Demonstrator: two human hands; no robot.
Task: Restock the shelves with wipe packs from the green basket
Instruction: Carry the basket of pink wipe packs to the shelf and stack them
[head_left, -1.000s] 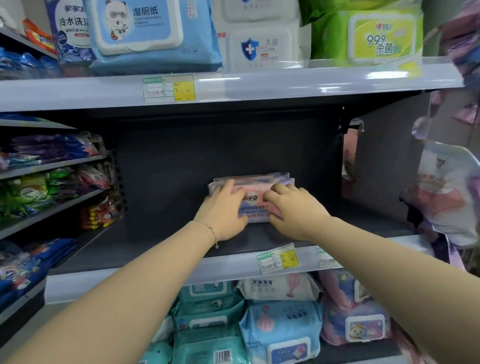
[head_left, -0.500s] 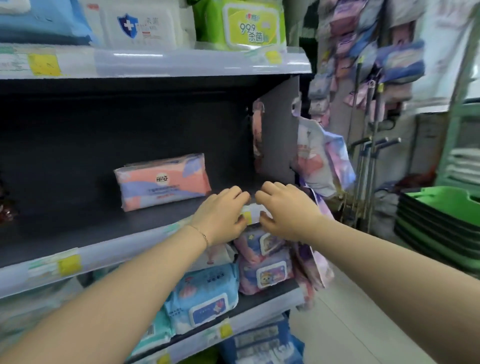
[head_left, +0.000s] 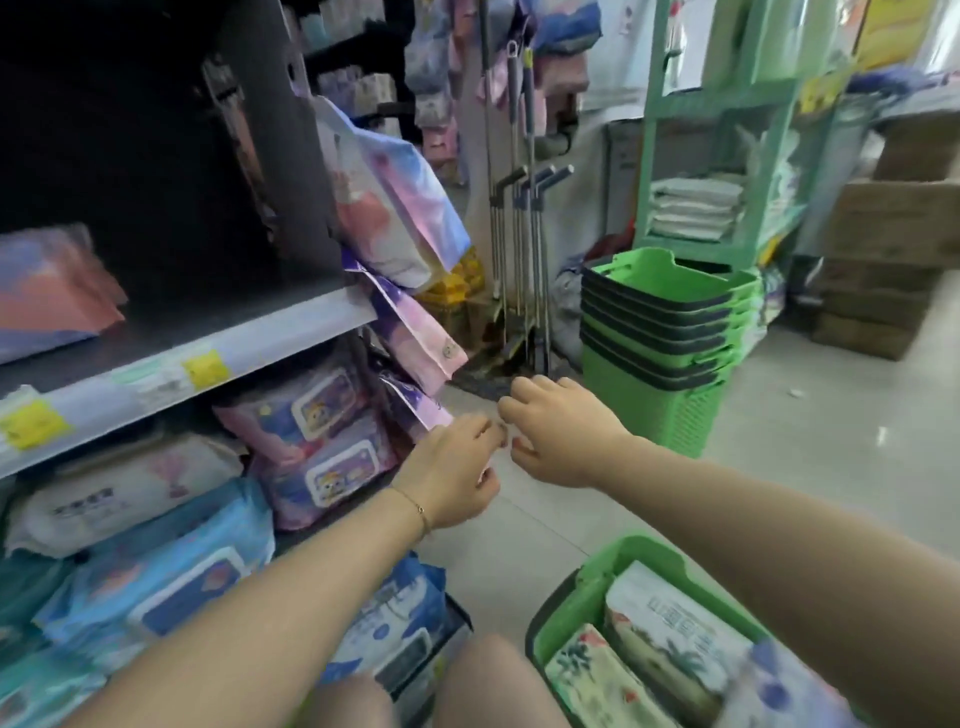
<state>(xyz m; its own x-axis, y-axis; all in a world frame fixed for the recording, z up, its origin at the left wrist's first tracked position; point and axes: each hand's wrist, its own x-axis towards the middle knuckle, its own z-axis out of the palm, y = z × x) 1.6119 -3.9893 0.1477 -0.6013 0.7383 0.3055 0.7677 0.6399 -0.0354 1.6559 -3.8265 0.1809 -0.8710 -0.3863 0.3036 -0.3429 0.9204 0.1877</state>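
A green basket (head_left: 582, 597) sits on the floor at the lower right, holding several wipe packs (head_left: 670, 629) with floral prints. A pink and lilac wipe pack (head_left: 47, 291) lies on the dark shelf (head_left: 249, 338) at the far left. My left hand (head_left: 452, 467) and my right hand (head_left: 561, 436) hover side by side in mid-air over the floor, between the shelf end and the basket. Both hold nothing, with fingers loosely curled and apart.
Lower shelves at left carry blue, white and purple wipe packs (head_left: 322, 431). Bags (head_left: 395, 208) hang off the shelf end. Mop handles (head_left: 524, 249) lean ahead. A stack of empty green baskets (head_left: 660, 343) stands on the floor before a green rack (head_left: 727, 130). Cardboard boxes (head_left: 883, 260) sit at right.
Both hands let go of the pink pack, which stays on the shelf, and drew back right and down. The view swung right, bringing the basket with packs into sight.
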